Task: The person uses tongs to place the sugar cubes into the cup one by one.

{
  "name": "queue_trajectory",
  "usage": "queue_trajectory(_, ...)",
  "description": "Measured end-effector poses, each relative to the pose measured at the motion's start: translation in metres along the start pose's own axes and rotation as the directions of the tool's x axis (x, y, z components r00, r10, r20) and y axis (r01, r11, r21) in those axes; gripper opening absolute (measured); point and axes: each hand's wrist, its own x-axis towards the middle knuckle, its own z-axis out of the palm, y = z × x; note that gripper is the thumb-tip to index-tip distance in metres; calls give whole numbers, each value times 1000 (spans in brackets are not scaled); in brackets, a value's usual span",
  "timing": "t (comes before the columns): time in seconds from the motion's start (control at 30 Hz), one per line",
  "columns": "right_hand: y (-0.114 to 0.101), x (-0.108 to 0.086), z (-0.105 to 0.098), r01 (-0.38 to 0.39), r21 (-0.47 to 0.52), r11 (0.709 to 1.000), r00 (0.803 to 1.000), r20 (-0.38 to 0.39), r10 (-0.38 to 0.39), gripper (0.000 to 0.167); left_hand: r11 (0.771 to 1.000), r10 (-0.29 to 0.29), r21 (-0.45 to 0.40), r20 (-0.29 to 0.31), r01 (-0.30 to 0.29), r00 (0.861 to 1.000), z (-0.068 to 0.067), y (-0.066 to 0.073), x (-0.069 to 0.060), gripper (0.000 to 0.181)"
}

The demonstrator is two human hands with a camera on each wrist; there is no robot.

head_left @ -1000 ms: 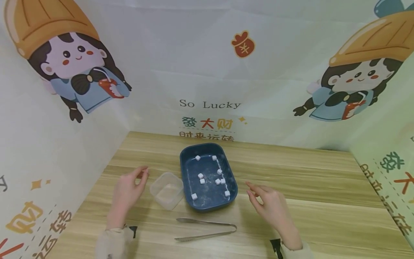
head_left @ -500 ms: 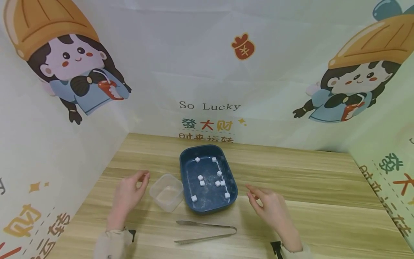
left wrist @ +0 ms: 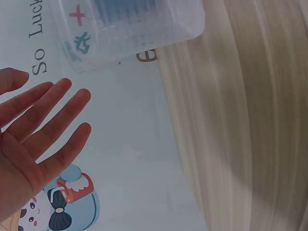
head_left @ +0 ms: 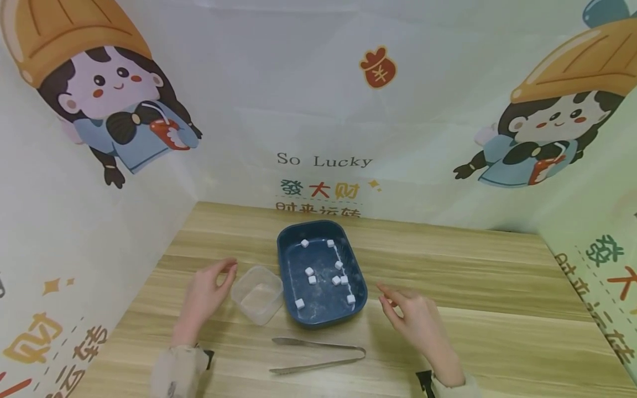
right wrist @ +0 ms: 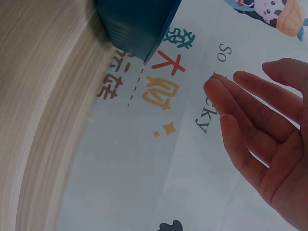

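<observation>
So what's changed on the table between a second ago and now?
The left hand moved slightly rightward, toward the clear container. Nothing was taken hold of or let go. The right hand, blue tray, white cubes and metal tongs look unchanged.

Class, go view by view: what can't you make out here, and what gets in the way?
Head: any marks on the white cubes, too small to read.
Head: the rest of the left sleeve, cut off by the bottom edge.
Left wrist: the upper part of the clear container, cut off by the top edge.
Right wrist: the inside of the blue tray, hidden by its own walls.
</observation>
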Motion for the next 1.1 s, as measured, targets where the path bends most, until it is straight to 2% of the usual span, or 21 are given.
queue_trajectory(0.2, -2, 1, 2, 5, 5, 1000, 1000, 10, -5, 22, 1000, -10, -22, 99, 12, 995, 4, -3, 2, 37)
queue_trajectory(0.37, -6, 0, 5, 21, -1, 1000, 1000, 12, -21, 21, 1000, 13, -26, 172, -8, 985, 5, 0, 6, 47)
queue_trajectory(0.5, -8, -3, 8, 30, -1, 1000, 999, 20, -30, 21, 999, 34, -43, 202, -26, 979, 7, 1, 7, 49)
queue_trajectory(0.73, -10, -10, 15, 85, -33, 996, 993, 87, -82, 20, 995, 80, -69, 240, -65, 967, 11, 0, 7, 49)
queue_trajectory(0.9, -15, -12, 17, 123, -67, 990, 984, 141, -113, 21, 993, 113, -53, 273, -102, 955, 14, -1, 6, 52)
queue_trajectory(1.1, -19, -13, 17, 154, -55, 987, 974, 179, -142, 21, 992, 128, -28, 310, -126, 942, 15, 1, 5, 57)
